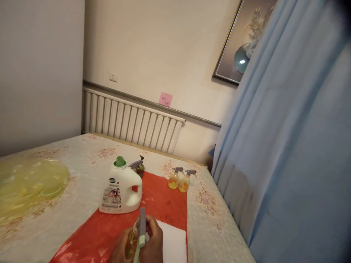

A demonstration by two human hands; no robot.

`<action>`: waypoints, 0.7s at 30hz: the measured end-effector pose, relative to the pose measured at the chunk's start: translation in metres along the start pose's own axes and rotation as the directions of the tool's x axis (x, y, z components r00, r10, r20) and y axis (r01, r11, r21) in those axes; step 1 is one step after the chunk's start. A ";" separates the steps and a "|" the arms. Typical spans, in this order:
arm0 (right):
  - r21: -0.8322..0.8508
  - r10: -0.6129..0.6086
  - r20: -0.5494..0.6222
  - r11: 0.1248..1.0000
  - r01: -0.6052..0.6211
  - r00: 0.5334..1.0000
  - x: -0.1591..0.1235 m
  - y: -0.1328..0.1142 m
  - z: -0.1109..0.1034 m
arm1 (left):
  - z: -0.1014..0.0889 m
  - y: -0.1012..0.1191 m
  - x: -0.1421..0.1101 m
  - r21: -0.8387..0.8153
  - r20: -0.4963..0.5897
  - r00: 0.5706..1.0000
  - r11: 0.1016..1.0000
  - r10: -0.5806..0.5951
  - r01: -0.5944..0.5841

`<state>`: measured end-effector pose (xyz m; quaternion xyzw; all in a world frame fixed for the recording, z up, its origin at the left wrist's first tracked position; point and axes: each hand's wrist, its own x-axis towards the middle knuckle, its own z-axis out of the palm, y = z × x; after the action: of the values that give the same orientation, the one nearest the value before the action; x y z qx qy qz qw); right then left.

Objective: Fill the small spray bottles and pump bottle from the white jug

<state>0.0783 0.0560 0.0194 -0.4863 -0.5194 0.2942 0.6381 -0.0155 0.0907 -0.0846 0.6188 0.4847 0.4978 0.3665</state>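
Note:
At the bottom edge my left hand and my right hand are closed around a small spray bottle of yellow liquid. Its grey sprayer head sticks up between them, with a pale green part below it. The hands hover over a red plastic sheet spread on a flowered table cover. Just beyond them stands a white detergent jug with a green cap. A dark spray bottle is behind the jug. Two more yellow spray bottles stand at the sheet's far right corner.
A white folded cloth lies right of my hands. A crumpled yellow plastic bag sits at the left. A blue curtain hangs close on the right. A white radiator runs along the back wall under a pink note.

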 end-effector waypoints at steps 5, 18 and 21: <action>0.054 0.069 -0.079 0.996 -0.065 0.995 0.010 -0.019 -0.023 | -0.002 -0.019 0.003 0.059 0.069 0.998 0.998 0.015 -0.019; 0.534 0.329 -0.522 0.846 0.001 0.787 0.050 0.032 -0.092 | -0.012 -0.015 0.006 0.112 0.140 0.990 0.994 -0.022 0.006; 0.538 0.379 -0.525 0.842 -0.049 0.762 0.053 0.062 -0.102 | -0.020 -0.015 0.006 0.083 0.236 0.972 0.997 -0.016 -0.004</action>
<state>0.1980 0.0923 -0.0166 -0.4332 -0.1299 0.3163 0.8339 -0.0381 0.0997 -0.0926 0.6868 0.4600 0.3989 0.3971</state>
